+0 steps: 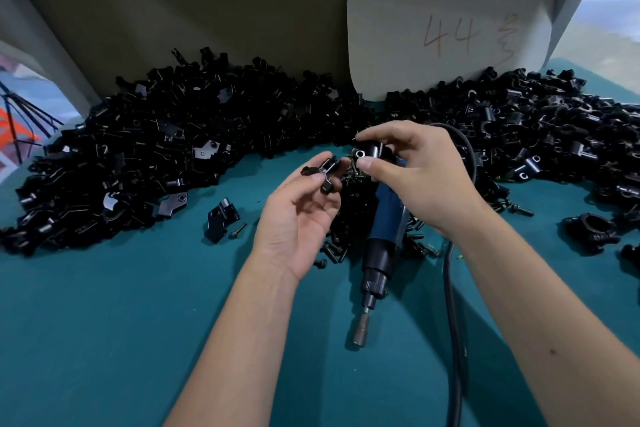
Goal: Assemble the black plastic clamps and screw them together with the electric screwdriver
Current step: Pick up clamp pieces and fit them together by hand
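My left hand [299, 215] is palm-up above the teal table and pinches a small black clamp half [325, 172] between thumb and fingers. My right hand [415, 166] pinches a second black clamp piece with a round hole [369, 152], just to the right of the first and a little apart from it. Below my hands lies the blue and black electric screwdriver [381, 243], its bit pointing toward me. Its black cord [450, 305] runs down the right. Loose black screws [337, 246] lie scattered around it.
A big heap of black clamp parts [145, 149] fills the left and back, another heap [536, 128] the right. One clamp part [221, 218] with a screw lies alone on the teal mat [104, 340]. An assembled clamp [592, 227] sits at right. A card marked 44 [446, 31] stands behind.
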A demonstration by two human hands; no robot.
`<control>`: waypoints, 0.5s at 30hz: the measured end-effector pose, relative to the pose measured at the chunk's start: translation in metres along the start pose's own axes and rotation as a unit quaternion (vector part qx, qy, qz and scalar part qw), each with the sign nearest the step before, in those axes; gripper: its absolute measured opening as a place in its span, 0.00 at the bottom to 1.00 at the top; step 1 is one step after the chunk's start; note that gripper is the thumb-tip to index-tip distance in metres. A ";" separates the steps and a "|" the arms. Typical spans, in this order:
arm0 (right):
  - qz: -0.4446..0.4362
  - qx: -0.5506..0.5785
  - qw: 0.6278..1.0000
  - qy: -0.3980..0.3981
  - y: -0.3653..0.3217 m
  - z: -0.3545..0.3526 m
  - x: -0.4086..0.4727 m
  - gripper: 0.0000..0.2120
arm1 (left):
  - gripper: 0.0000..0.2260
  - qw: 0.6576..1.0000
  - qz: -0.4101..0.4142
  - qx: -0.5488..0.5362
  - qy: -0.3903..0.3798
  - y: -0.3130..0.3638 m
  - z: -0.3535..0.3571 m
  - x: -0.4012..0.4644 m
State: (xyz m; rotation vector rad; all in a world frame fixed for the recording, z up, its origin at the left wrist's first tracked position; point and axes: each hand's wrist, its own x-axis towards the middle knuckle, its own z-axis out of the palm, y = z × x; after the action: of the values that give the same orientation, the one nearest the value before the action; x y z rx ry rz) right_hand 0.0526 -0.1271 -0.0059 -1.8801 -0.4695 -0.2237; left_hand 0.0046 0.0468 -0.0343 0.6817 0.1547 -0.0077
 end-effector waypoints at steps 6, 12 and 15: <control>-0.001 0.024 1.000 0.006 0.000 0.000 0.001 0.13 | 0.14 1.000 -0.008 -0.002 -0.012 0.001 0.001 -0.001; -0.008 0.030 1.000 0.003 0.004 0.000 0.002 0.15 | 0.08 1.000 -0.012 0.025 -0.004 0.001 0.004 -0.002; -0.019 0.058 0.998 -0.005 0.003 -0.001 0.001 0.17 | 0.05 0.999 -0.031 -0.021 -0.011 0.003 0.003 -0.004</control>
State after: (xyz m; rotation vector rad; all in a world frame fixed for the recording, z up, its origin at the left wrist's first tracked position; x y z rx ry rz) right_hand 0.0549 -0.1286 -0.0077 -1.7600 -0.5141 -0.2086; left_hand 0.0015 0.0468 -0.0297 0.6348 0.1552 -0.0720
